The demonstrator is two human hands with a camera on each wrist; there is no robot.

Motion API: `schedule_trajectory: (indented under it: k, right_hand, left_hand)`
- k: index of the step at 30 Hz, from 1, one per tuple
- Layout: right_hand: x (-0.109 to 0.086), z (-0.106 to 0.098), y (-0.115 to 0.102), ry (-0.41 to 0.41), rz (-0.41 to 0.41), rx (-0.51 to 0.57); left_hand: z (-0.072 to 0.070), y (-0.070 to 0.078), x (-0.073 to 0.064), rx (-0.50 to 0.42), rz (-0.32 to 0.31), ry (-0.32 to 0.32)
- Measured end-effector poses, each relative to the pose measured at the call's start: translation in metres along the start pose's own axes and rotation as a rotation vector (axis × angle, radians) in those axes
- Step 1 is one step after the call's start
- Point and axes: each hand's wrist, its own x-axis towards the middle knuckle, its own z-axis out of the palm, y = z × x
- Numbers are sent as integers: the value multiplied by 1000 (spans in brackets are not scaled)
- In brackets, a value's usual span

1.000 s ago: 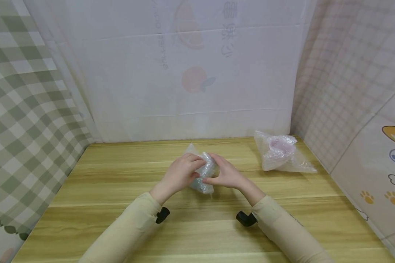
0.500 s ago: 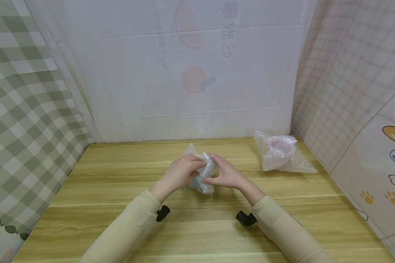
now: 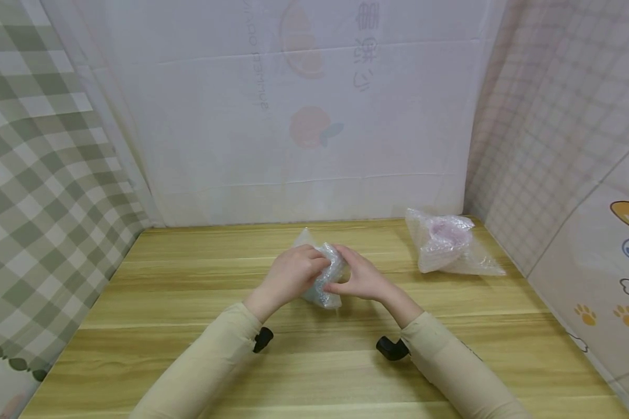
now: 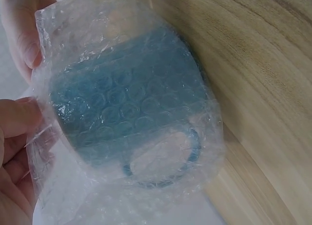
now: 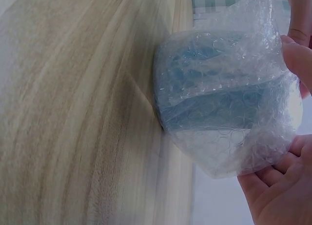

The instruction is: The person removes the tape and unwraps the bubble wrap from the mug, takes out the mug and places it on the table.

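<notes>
A blue mug [image 4: 131, 93] with a ring handle lies inside bubble wrap [image 3: 332, 262] at the middle of the table. Its handle shows through the wrap in the left wrist view. My left hand [image 3: 290, 273] pinches the wrap's upper edge between thumb and fingers; in the left wrist view this hand [image 4: 14, 156] is at the lower left. From the other side, my right hand [image 3: 364, 276] holds the wrap's opening with thumb and fingers apart. The right wrist view shows curled fingers of the right hand [image 5: 287, 186] at the wrap's edge. The mug's mouth is hidden.
A pink object [image 3: 448, 230] wrapped in bubble wrap lies at the table's back right corner. The wooden table [image 3: 320, 378] is bounded by a white curtain [image 3: 215, 134] behind, a green checked cloth [image 3: 47, 174] on the left and a patterned wall on the right.
My left hand has shifted slightly right, and its fingers have curled further down at the wrap's edge. The right hand, the wrapped mug and the pink object have stayed in place.
</notes>
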Motion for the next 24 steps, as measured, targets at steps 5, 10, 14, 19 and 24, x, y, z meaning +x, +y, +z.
schedule_trajectory:
  k: [5, 10, 14, 19, 24]
  right_hand:
    - [0, -1, -1, -3, 10, 10]
    - [1, -1, -1, -4, 4, 5]
    - [1, -1, -1, -10, 11, 4]
    - [1, 0, 0, -7, 5, -2]
    - [2, 1, 0, -11, 13, -11]
  left_hand:
    - [4, 0, 1, 54, 49, 53]
    - [5, 1, 4, 106, 85, 83]
    - [4, 2, 6, 157, 111, 89]
    - [3, 3, 7, 199, 140, 116]
    - [5, 4, 6, 228, 168, 160]
